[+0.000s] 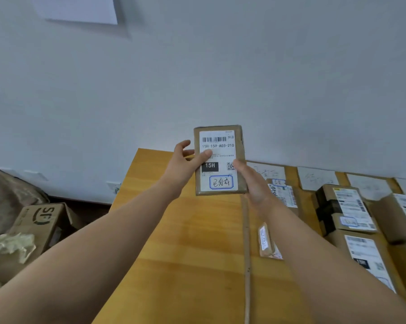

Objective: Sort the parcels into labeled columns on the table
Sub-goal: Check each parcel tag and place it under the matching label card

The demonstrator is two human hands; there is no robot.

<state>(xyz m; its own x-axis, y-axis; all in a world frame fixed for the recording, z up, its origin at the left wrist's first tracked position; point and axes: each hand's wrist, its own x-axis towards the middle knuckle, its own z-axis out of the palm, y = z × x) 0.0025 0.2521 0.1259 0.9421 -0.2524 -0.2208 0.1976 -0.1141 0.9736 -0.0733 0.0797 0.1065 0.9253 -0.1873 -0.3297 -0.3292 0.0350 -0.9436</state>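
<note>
both hands, left hand (182, 163) and right hand (251, 183), hold the parcel (220, 160) upright between them, with the labeled columns (317, 178) lying off beyond the right hand.

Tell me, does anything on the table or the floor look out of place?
One small parcel sits askew beside the wooden strip, unlike the squared boxes to its right. Left of the table, crumpled paper lies loose beside an open carton.

Worn on the head, wide-angle; facing forward and a little downward, over the surface (185, 242) just below, toward the far wall (244, 66) close behind.
</note>
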